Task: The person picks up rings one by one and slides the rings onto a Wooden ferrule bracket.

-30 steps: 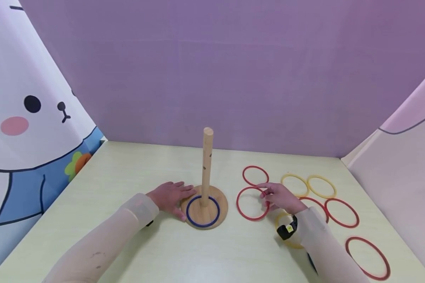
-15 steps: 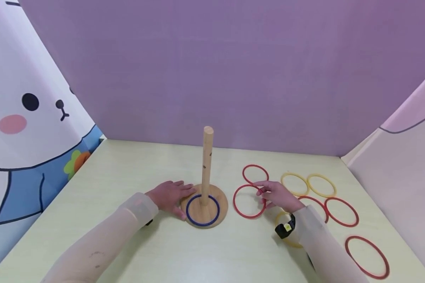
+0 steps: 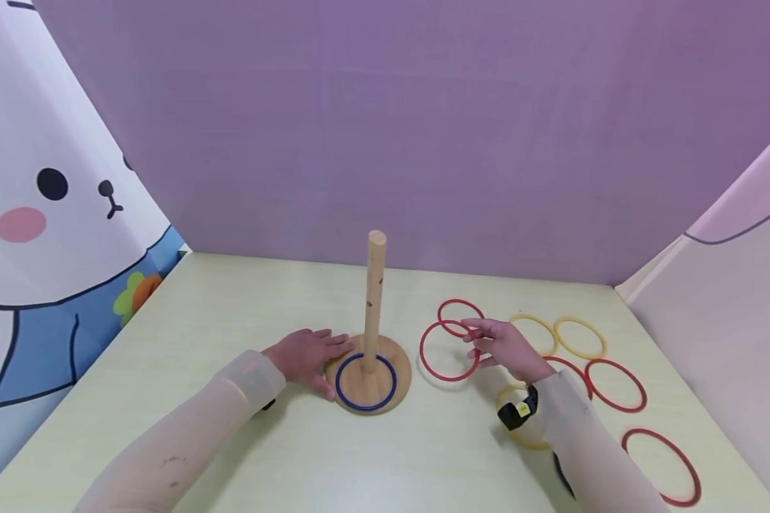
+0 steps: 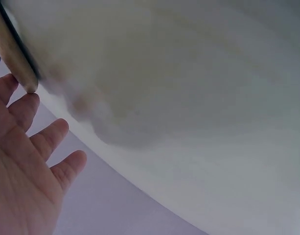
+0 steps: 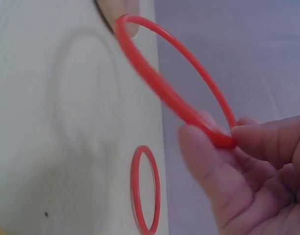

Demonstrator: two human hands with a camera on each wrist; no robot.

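Note:
My right hand [image 3: 505, 349] pinches a red ring [image 3: 450, 380] by its right edge, between thumb and fingers. In the right wrist view the red ring [image 5: 159, 88] is tilted up off the table, and its shadow falls on the tabletop. My left hand [image 3: 306, 360] rests with fingers spread at the left edge of a round wooden base [image 3: 403, 369]. From this base a wooden peg [image 3: 375, 299] rises upright. A dark blue ring [image 3: 367, 410] lies on the base around the peg's foot. The left wrist view shows fingertips [image 4: 27, 105] touching the base's rim.
Another red ring [image 3: 460, 301] lies behind the held one. To the right are yellow rings [image 3: 580, 319] and more red rings [image 3: 661, 432]; my right forearm partly covers a dark ring [image 3: 560, 474]. A purple cloth [image 3: 385, 142] hangs behind the table.
The red ring in my right hand has shifted slightly left, then risen off the table, and now overlaps the red ring behind it. My left hand stays on the base.

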